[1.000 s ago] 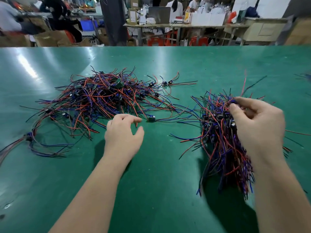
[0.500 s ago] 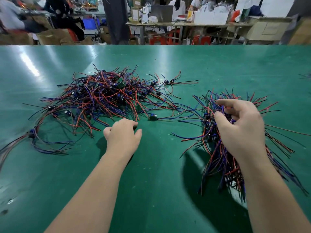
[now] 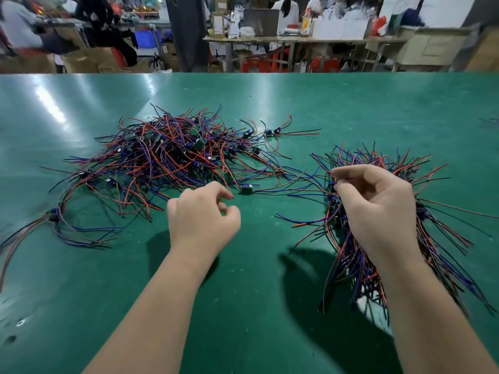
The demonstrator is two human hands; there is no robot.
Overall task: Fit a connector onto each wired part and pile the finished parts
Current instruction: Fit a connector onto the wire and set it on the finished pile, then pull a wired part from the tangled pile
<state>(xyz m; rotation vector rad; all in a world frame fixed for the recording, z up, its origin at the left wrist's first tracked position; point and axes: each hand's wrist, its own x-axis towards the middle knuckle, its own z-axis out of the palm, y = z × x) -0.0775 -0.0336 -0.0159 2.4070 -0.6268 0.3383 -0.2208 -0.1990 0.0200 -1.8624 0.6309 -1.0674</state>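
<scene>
Centrally, left hand (image 3: 202, 220) hovers over the green desk (image 3: 256, 306), fingers loosely curled, holding nothing, near a small green wired part (image 3: 247, 189). Right hand (image 3: 378, 211) sits curled atop the right-side pile of red-blue-black wired parts (image 3: 351, 265); cannot tell whether it grips any. Larger tangled pile (image 3: 167, 157) lies far left.
</scene>
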